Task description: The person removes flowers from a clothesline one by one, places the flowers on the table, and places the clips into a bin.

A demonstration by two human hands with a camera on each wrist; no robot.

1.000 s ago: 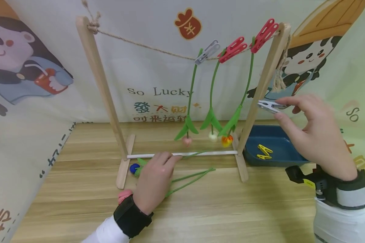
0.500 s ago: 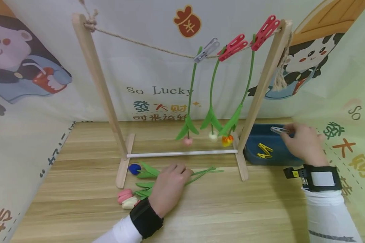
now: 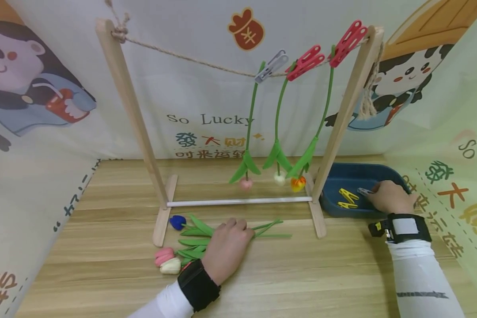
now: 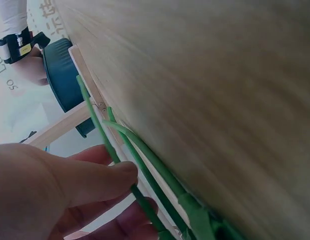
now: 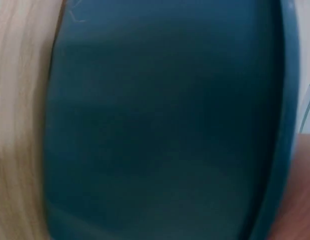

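In the head view my left hand [image 3: 228, 249] is over artificial tulips lying on the table. The left wrist view shows its thumb and finger pinching one green tulip stem [image 4: 107, 142], with other stems beside it. Blue [image 3: 177, 222], pink [image 3: 164, 256] and white tulip heads [image 3: 170, 266] lie left of the hand. My right hand [image 3: 392, 197] reaches into the dark blue tray [image 3: 342, 170] and holds a grey clothespin [image 3: 364, 191] at its fingertips. Yellow clothespins [image 3: 347, 198] lie in the tray. In the right wrist view the tray wall [image 5: 160, 125] hides the fingertips.
A wooden frame [image 3: 133, 110] holds a sagging twine line [image 3: 187, 58]. Three tulips hang head down from it by a grey clothespin [image 3: 272, 66] and two red clothespins [image 3: 306, 62]. A white bar [image 3: 238, 202] joins the frame's feet. The tray stands beside the right post [image 3: 347, 115].
My right hand has moved down from beside the right post into the tray with the grey clothespin. My left hand has shifted slightly right and lowered the stem towards the table.
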